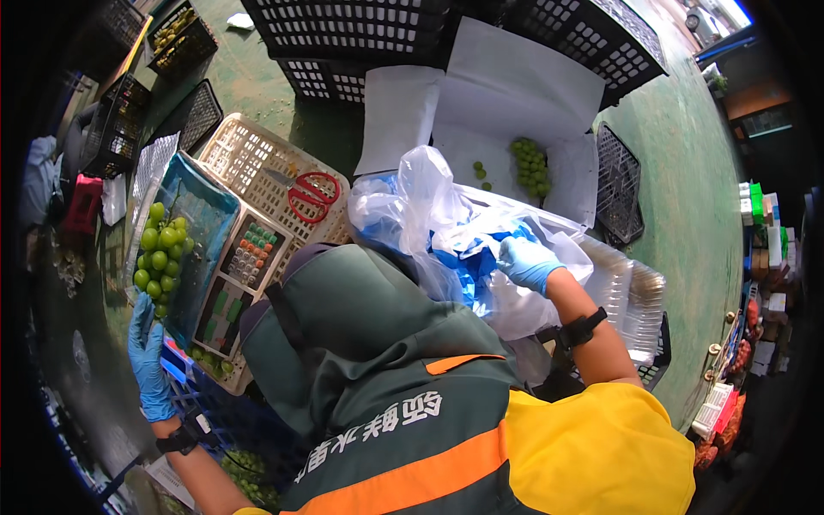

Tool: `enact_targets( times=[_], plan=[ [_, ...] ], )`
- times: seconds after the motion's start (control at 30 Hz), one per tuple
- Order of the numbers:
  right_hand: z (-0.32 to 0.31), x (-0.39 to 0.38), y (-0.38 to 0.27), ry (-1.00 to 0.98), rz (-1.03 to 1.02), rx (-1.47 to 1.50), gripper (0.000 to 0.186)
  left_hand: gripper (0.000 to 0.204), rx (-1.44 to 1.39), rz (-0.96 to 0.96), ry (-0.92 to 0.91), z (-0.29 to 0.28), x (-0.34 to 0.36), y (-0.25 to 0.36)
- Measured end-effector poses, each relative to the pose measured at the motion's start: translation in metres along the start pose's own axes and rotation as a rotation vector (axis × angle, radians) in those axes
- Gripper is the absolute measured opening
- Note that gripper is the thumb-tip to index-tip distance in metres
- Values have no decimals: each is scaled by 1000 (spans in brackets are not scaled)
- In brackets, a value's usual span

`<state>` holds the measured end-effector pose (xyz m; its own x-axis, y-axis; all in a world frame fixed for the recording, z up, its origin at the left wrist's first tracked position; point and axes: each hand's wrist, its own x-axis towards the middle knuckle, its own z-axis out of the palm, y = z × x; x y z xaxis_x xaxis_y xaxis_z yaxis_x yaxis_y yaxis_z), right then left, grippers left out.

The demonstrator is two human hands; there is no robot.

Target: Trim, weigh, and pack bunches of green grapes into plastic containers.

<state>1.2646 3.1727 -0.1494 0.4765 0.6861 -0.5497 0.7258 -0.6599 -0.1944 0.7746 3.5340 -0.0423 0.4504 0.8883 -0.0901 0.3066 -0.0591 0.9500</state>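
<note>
A bunch of green grapes (161, 257) is at the far left, against the scale's blue-lined pan (213, 206). Its lower end sits at the fingers of my left hand (148, 365), gloved in blue, which close on it from below. At the right, my blue-gloved right hand (528, 262) reaches into a clear plastic bag (425, 193). Its fingers are bent onto blue-and-white plastic wrappers (468, 262), and the fingertips are partly hidden among them. The scale's keypad panel (251, 249) faces up between my arms.
Red-handled scissors (313, 197) lie on a beige crate (245, 142). Beyond the bag, a white-lined box (476, 120) holds more grapes (530, 167). Black crates (352, 30) are stacked behind. Clear plastic containers (639, 296) stand at right, and a blue crate (227, 416) with grapes is below.
</note>
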Motion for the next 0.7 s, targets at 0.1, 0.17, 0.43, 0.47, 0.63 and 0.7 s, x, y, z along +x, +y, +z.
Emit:
enact_targets(
  times=[0.1, 0.17, 0.43, 0.47, 0.63, 0.7],
  plan=[
    [34, 4, -35, 131, -33, -70, 33, 43, 82, 4, 59, 37, -18, 14],
    [72, 18, -20, 211, -98, -260, 35, 44, 134, 46, 48, 43, -9, 12],
    [83, 42, 1, 211, 217, 78, 33, 33, -86, 6, 426, -18, -70, 6],
    [73, 36, -9, 240, 234, 185, 31, 31, -150, -17, 490, -21, -75, 1],
    [48, 28, -19, 113, 36, -151, 21, 30, -139, 27, 469, -26, -84, -27],
    [55, 41, 11, 131, -72, -241, 22, 27, -195, 48, 482, -22, -83, -28]
  ],
)
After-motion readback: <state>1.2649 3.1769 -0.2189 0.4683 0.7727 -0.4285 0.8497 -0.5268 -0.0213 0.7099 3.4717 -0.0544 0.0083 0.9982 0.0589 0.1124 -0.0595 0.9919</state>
